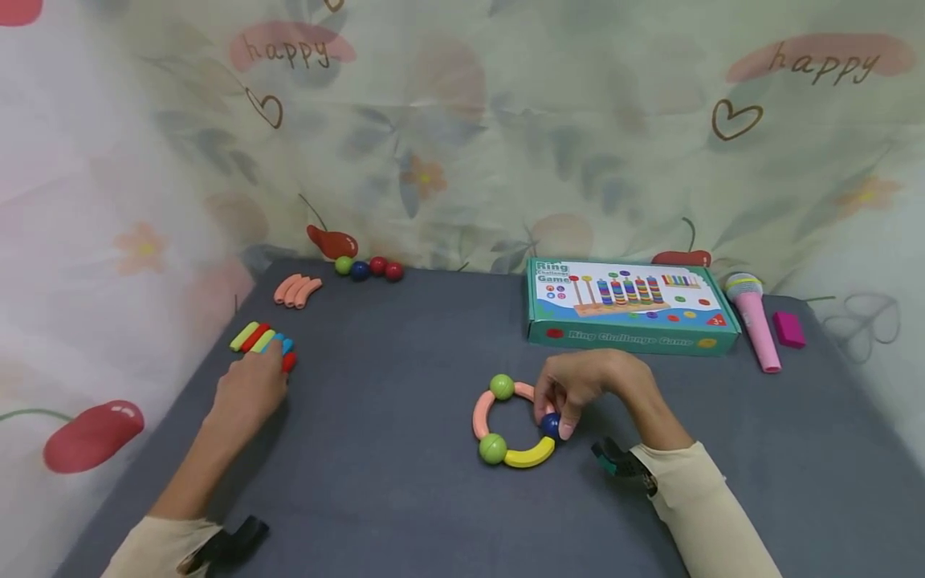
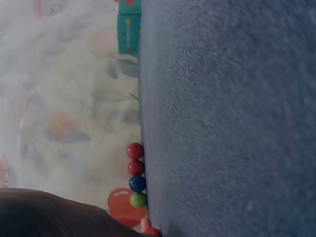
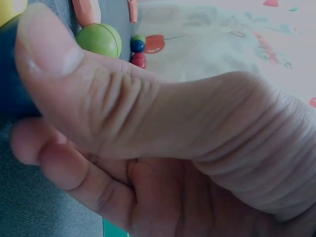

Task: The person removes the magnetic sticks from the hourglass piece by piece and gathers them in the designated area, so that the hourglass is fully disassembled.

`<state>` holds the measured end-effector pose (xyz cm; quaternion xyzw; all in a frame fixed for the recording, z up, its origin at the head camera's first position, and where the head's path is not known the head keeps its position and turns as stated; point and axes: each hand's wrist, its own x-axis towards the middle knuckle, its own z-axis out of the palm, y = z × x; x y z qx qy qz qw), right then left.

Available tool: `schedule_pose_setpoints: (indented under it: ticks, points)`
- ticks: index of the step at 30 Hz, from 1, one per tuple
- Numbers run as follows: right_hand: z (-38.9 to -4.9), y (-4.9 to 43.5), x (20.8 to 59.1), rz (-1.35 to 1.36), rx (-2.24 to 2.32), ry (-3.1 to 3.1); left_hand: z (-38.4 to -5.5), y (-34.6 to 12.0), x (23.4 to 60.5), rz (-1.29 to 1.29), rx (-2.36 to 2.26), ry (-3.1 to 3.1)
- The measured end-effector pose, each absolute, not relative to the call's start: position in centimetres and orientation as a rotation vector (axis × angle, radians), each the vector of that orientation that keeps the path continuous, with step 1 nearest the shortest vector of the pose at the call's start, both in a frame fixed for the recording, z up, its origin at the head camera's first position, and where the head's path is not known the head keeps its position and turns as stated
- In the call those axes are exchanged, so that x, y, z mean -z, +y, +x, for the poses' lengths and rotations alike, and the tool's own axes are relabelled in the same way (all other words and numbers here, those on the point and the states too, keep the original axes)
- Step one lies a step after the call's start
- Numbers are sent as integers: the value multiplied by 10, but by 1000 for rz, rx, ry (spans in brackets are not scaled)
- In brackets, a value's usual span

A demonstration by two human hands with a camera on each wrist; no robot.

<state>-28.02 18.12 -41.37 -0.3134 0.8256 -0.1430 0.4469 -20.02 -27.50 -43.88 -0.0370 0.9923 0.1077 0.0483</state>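
My right hand (image 1: 581,389) pinches a dark blue bead (image 1: 551,425) between thumb and fingers, at the right side of a ring laid on the table. The thumb (image 3: 49,49) lies against that bead in the right wrist view. Around the ring are a green bead (image 1: 502,387) at the top, another green bead (image 1: 493,449) at lower left, a yellow curved piece (image 1: 530,455) and pink curved pieces (image 1: 482,414), one partly behind my fingers. My left hand (image 1: 251,385) reaches down over a row of coloured curved pieces (image 1: 253,336), yellow, red and blue; its fingertips are hidden.
Three pink curved pieces (image 1: 297,291) lie at the back left, beside a row of green, blue and red beads (image 1: 360,270). At the back right are a green game box (image 1: 629,309), a pink toy microphone (image 1: 755,321) and a magenta block (image 1: 789,329). A printed curtain (image 1: 462,160) hangs behind the table.
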Motion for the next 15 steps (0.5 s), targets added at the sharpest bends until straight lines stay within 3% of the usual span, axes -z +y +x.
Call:
schedule_pose_setpoints:
  ticks: [15]
  points:
    - [-279,184,416,-762,363,2044,-207,-283,448,-102,-311,3127]
